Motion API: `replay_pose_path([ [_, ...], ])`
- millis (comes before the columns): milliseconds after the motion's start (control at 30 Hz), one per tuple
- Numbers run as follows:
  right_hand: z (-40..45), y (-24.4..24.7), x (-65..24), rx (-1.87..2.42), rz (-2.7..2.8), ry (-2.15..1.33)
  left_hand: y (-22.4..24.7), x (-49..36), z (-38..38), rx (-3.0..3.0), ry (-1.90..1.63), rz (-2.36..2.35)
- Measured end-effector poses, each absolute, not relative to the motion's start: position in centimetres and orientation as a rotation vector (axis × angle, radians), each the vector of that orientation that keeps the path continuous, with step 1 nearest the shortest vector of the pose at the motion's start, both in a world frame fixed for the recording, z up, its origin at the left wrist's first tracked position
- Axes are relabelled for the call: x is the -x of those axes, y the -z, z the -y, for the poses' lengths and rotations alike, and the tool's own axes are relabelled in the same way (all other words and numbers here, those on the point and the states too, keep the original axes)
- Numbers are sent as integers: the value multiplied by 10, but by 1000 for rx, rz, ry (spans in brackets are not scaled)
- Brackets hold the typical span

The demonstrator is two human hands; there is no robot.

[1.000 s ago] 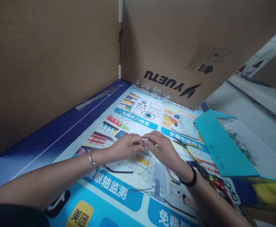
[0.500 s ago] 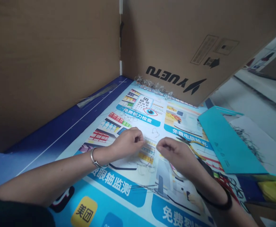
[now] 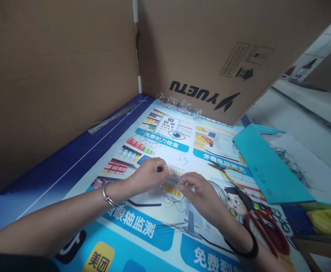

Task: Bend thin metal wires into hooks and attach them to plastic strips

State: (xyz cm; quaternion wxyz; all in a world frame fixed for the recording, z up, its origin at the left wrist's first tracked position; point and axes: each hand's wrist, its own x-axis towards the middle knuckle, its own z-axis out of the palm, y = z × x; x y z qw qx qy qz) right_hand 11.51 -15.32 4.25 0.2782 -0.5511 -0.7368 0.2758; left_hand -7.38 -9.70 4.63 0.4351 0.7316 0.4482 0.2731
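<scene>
My left hand (image 3: 151, 173) is closed in a pinch, thumb and forefinger together on a faint, thin piece of wire. Close beside it, my right hand (image 3: 201, 190) pinches at the wire too, its fingers curled. The wire is so fine that its shape between the fingertips is hard to make out. Just below the hands lie loops of bent thin wire (image 3: 175, 202) on the printed poster (image 3: 165, 260). Another small bent wire (image 3: 183, 159) rests beyond the fingertips. Several straight wires (image 3: 168, 226) lie nearer to me.
Cardboard walls (image 3: 63, 68) enclose the left and back. Curled wire pieces (image 3: 179, 102) line the back wall; straight wires (image 3: 111, 117) lie left. On the right are yellow-handled pliers (image 3: 230, 178), a red-handled tool (image 3: 270, 230) and a teal box (image 3: 259, 166) with a wire bundle (image 3: 291, 166).
My right hand has moved slightly left and its fingers have come nearer to my left hand. The view has shifted a little, showing more of the tools on the right.
</scene>
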Motion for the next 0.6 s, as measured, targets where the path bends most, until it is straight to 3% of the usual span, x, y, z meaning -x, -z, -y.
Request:
replay_pose_path([
  [600, 155, -36, -114, 1585, 1962, -724, -39, 74, 97, -1429, -584, -861],
])
